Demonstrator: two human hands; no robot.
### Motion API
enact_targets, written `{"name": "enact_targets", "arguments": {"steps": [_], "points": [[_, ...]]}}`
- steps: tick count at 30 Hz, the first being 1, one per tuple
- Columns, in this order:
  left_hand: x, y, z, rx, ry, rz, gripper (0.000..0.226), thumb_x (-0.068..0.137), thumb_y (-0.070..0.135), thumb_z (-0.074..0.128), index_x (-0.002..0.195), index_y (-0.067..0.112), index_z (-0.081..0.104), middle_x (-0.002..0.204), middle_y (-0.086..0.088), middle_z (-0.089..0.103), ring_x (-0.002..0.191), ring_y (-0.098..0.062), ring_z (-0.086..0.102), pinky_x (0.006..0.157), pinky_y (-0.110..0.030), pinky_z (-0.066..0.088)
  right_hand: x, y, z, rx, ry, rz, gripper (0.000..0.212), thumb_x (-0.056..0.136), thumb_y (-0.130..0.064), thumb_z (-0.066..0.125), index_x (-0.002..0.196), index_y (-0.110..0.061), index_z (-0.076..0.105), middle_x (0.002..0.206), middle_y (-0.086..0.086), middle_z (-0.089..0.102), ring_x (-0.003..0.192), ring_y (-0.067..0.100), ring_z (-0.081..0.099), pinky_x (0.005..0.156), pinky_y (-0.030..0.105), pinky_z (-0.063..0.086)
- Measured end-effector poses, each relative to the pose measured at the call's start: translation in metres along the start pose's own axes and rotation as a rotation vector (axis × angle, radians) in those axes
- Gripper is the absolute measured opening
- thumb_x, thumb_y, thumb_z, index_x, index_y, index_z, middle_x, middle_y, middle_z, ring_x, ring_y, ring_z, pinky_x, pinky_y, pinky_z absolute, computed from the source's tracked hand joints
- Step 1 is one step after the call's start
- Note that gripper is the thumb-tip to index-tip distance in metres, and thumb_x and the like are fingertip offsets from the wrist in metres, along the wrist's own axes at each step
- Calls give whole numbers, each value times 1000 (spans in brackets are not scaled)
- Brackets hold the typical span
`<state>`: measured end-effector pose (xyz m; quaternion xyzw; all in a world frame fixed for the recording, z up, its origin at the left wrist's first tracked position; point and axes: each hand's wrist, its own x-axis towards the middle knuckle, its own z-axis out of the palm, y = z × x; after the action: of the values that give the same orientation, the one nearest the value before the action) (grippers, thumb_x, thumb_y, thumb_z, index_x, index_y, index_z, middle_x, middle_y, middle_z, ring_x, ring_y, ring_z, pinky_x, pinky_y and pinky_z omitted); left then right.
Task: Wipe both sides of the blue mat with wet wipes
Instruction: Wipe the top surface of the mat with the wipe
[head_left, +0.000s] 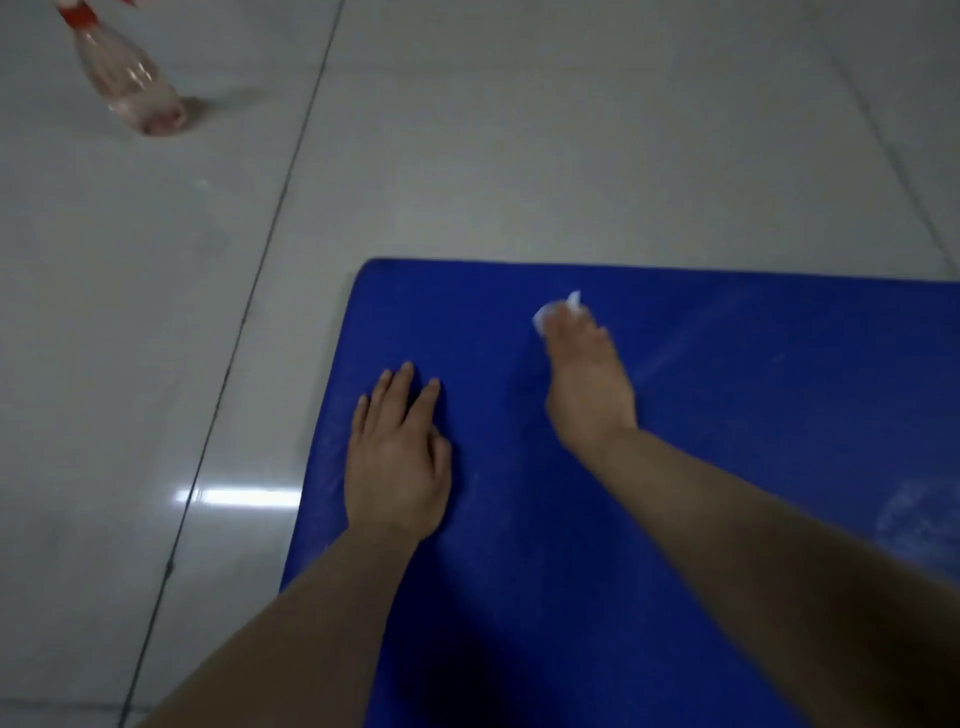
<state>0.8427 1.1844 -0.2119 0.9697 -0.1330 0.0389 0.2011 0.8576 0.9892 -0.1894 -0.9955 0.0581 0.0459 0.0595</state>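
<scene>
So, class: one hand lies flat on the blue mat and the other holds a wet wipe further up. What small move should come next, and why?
Probably sweep the right hand with the wet wipe sideways towards the pale smears further right on the blue mat. The left hand rests flat near the mat's left edge and steadies it, so it should stay put.

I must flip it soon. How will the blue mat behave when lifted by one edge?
The blue mat lies flat with a rounded corner, so it probably bends rather than staying stiff. On the glossy floor it may slide; the left hand lies flat on it.
</scene>
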Motion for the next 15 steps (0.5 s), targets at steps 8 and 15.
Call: {"name": "enact_targets", "arguments": {"steps": [8, 15], "points": [[0, -1, -1, -15, -17, -6, 61, 86, 27, 22, 133, 6, 56, 147, -17, 43, 139, -35, 33, 117, -42, 15, -156, -66, 37, 103, 33, -145, 64, 85, -3, 9, 149, -1, 16, 155, 20, 17, 144, 30, 18, 115, 37, 18], [-6, -2, -2, -196, 51, -3, 41, 95, 12, 39, 131, 1, 56, 149, -16, 40, 142, -31, 30, 119, -38, 18, -328, -101, 53, 230, -115, -606, 46, 97, -30, 32, 140, -15, 38, 151, 1, 31, 141, 15, 24, 112, 28, 30]]}}
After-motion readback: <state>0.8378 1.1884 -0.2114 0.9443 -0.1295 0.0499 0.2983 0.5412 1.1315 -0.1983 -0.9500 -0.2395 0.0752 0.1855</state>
